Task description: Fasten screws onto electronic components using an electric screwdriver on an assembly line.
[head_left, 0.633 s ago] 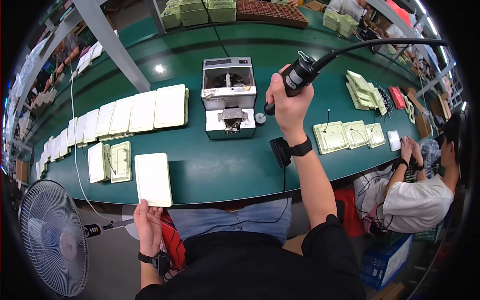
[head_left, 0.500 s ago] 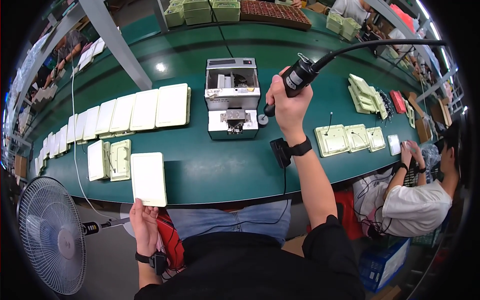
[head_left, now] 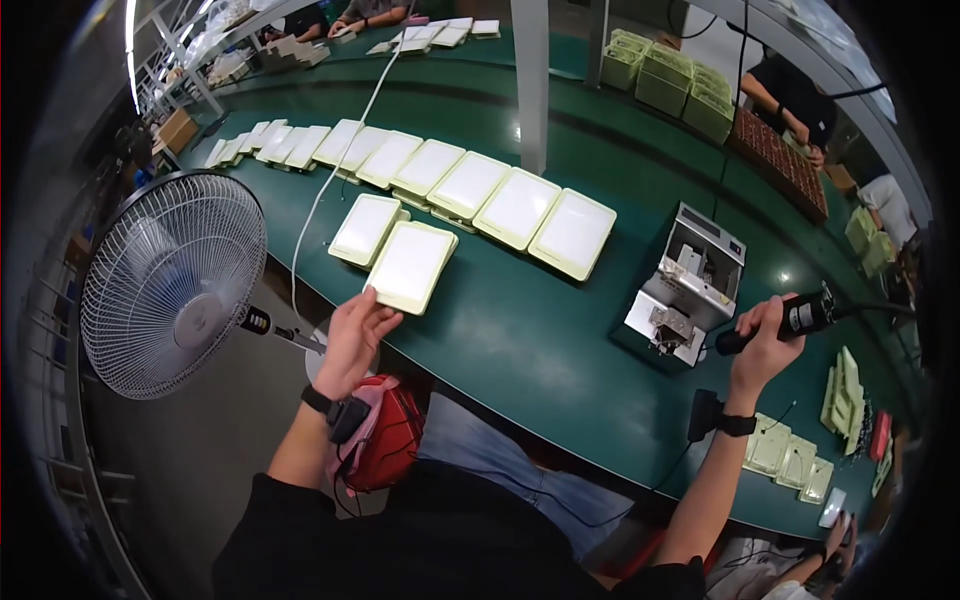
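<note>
With my left hand (head_left: pixel 352 338) I grip the near edge of a flat white panel (head_left: pixel 412 265) with a pale green rim, thumb on top and fingers at its edge. It overlaps a similar panel (head_left: pixel 364 230) lying on the green table. A black electric screwdriver (head_left: pixel 806 314) with a cable is wrapped in my right hand (head_left: pixel 766 345), its nose pointing left. That hand is just right of a grey metal screw feeder (head_left: pixel 690 285) with an open top.
A long row of white panels (head_left: pixel 515 208) runs along the table (head_left: pixel 490 325). Open pale green shells (head_left: pixel 796 462) lie at the right, near a co-worker's hands (head_left: pixel 840 535). A standing fan (head_left: pixel 175 285) is at the left. A grey post (head_left: pixel 532 90) rises behind the row.
My view has turned left. The panel in my left hand has moved away from the table's front edge, up to the other panel. My right hand still grips the screwdriver beside the feeder.
</note>
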Available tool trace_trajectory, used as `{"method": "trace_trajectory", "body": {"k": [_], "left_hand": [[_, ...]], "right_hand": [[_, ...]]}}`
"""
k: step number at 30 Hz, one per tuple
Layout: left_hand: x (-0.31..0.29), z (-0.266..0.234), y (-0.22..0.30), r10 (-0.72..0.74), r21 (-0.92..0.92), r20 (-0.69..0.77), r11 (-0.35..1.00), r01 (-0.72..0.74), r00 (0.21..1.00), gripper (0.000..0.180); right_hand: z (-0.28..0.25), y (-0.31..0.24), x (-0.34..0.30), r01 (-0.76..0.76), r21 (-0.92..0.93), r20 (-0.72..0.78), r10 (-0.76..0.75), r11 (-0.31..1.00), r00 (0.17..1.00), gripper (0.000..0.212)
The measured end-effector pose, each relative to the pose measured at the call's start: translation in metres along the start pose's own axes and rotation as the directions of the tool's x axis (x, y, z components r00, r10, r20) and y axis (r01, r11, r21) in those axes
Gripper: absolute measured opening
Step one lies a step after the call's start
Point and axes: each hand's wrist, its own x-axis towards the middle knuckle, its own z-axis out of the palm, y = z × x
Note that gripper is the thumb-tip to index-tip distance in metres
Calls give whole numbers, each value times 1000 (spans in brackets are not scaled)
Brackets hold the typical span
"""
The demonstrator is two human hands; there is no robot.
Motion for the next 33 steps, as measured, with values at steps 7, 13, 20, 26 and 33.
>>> {"method": "trace_trajectory", "body": {"k": [7, 13, 20, 26, 33], "left_hand": [[46, -4, 11, -25, 104, 46, 994, 20, 999, 34], [50, -9, 16, 27, 248, 46, 968, -37, 999, 35], [34, -1, 33, 413, 886, -80, 447, -125, 907, 34], [60, 41, 31, 565, 876, 461, -166, -453, 684, 70], [61, 76, 20, 130, 856, 289, -479, -195, 948, 94]], "right_hand": [[5, -3, 0, -3, 1, 12, 3, 1000, 1000, 10], [0, -2, 2, 7, 4, 15, -7, 1000, 1000, 9], [5, -2, -2, -4, 21, 41, 3, 1000, 999, 10], [2, -6, -4, 15, 14, 35, -16, 1000, 999, 10], [-2, -3, -5, 31, 33, 47, -33, 999, 998, 11]]}}
